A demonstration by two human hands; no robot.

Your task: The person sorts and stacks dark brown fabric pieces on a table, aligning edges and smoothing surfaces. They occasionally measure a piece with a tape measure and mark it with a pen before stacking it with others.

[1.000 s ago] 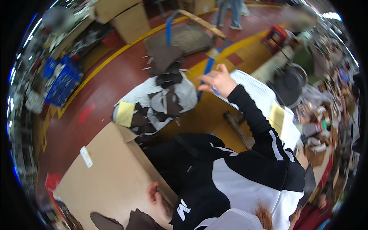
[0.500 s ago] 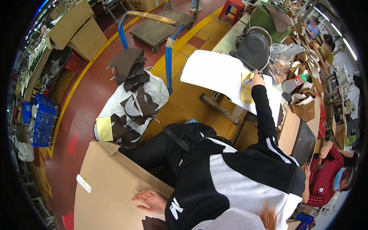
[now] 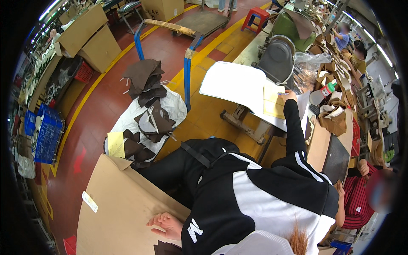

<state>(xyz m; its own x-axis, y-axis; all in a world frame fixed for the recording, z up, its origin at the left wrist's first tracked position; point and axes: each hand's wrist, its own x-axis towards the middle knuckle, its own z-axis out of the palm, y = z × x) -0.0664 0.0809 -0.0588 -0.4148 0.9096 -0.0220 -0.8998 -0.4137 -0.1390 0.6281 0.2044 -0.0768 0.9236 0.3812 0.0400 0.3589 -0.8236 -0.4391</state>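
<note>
My right hand [image 3: 289, 96] is closed round a blue pen [image 3: 283, 94], its tip over a yellow sheet of paper [image 3: 273, 103]. Under that sheet lie white pages, and a large white book or folder [image 3: 233, 85] is spread beside them to the left. My left hand [image 3: 166, 225] rests on a brown cardboard surface [image 3: 123, 208] at the lower left. Its fingers are a little bent, apart from one another, with nothing in them. Dark brown cut pieces [image 3: 167, 248] lie next to that hand.
Bundles of dark brown pieces [image 3: 144, 78] lie on white sheeting [image 3: 127, 114], with a yellow paper [image 3: 115, 144] on one. A blue-framed trolley [image 3: 187, 80] stands beyond. Rightward are a grey container [image 3: 275, 61], a green-capped bottle [image 3: 323, 92] and a co-worker in red stripes [image 3: 355, 197].
My right hand has shifted slightly down and right over the yellow sheet, and the pen now lies more level. The left hand stays on the cardboard. The whole view has tilted a little.
</note>
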